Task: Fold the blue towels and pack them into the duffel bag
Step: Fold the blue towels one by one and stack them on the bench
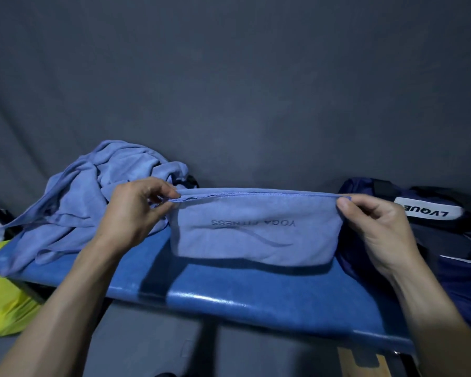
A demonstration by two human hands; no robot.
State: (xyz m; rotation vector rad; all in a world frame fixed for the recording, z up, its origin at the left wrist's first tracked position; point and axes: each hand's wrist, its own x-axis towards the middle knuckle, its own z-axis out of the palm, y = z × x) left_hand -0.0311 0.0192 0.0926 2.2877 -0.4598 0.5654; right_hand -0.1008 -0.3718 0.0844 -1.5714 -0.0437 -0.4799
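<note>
1. I read the left hand point(136, 210) as grasping: thumb and forefinger pinch the upper left corner of the folded towel point(256, 229), with the remaining fingers curled behind the cloth edge.
2. I read the right hand point(375, 227) as grasping too: its thumb and fingertips pinch the upper right corner of the same towel.
3. The folded towel hangs stretched between both hands, its top hem taut and roughly level. Its lower fold rests on the blue table point(269, 292). The face turned toward me carries the stitched words "YOGA FITNESS", which appear upside down, with a curved line beneath them.
4. The towel sits over the middle of the table, between the loose pile on the left and the bag on the right.
5. A pile of unfolded blue towels point(93, 197) lies crumpled at the left end of the table, just beside the left hand. A black buckle point(189, 182) shows at the pile's right edge.
6. The duffel bag point(441, 235), dark navy with black straps, stands at the right end of the table, behind the right hand. A white label on it reads "LVQUE", partly hidden. I cannot tell whether the bag is unzipped.
7. A yellow cloth point(3, 303) lies below the table's left end.
8. A dark grey backdrop point(229, 91) fills the area behind the table.
</note>
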